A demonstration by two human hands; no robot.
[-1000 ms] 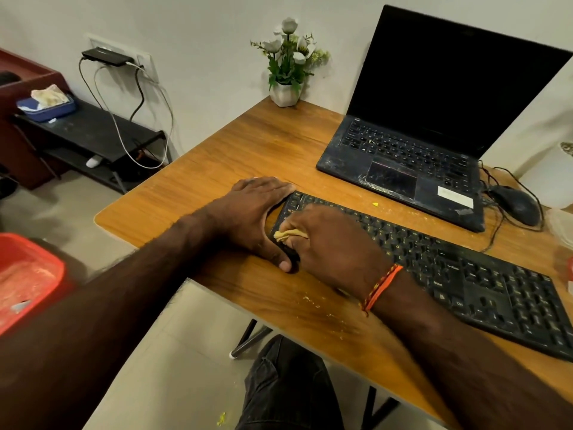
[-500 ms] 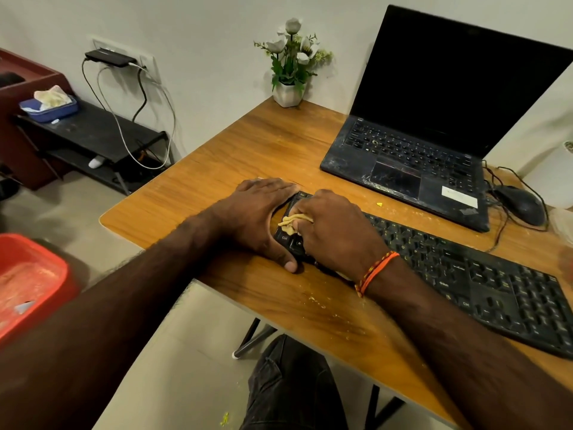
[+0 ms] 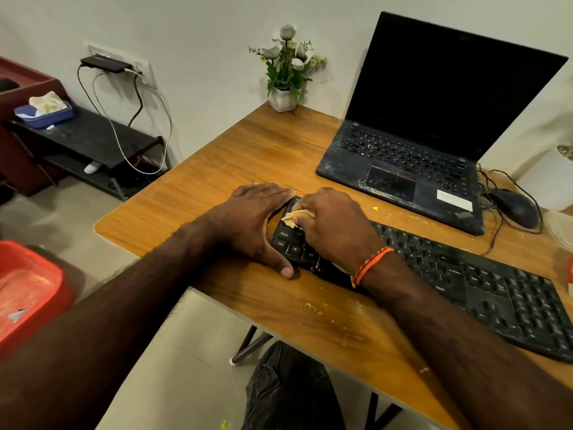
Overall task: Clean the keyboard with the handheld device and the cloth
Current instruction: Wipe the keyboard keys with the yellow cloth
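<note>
standing on the floor far to the left of the keyboard [image 3: 449, 274] is a red bin [image 3: 28, 290], and behind it a low black shelf [image 3: 93, 141] carries a blue box of wipes [image 3: 43, 114]. cables [image 3: 136, 119] hang from a wall socket [image 3: 121, 62] above that shelf. on the wooden worktop [image 3: 235, 156], a small white pot of flowers [image 3: 285, 69] sits at the back edge, well behind the keyboard's left end. an open laptop [image 3: 418, 135] with a dark screen lies just behind the keyboard, and a black mouse [image 3: 514, 207] with its wire rests to the right of the laptop, behind the keyboard's right half. pale crumbs are scattered on the worktop in front of the keyboard.

the keyboard lies slantwise along the front of the worktop, its left end under both hands. the left hand [image 3: 254, 221] lies spread flat on the worktop against the keyboard's left edge, fingers straight, thumb touching the front left corner. the right hand [image 3: 335, 231] is curled over the left rows of keys, its fingers pinching a crumpled tan cloth [image 3: 294, 217] against the keys just above the shift and ctrl keys. an orange thread band [image 3: 369, 266] circles the right wrist. the right forearm crosses the keyboard's front edge and hides part of its lower rows.
</note>
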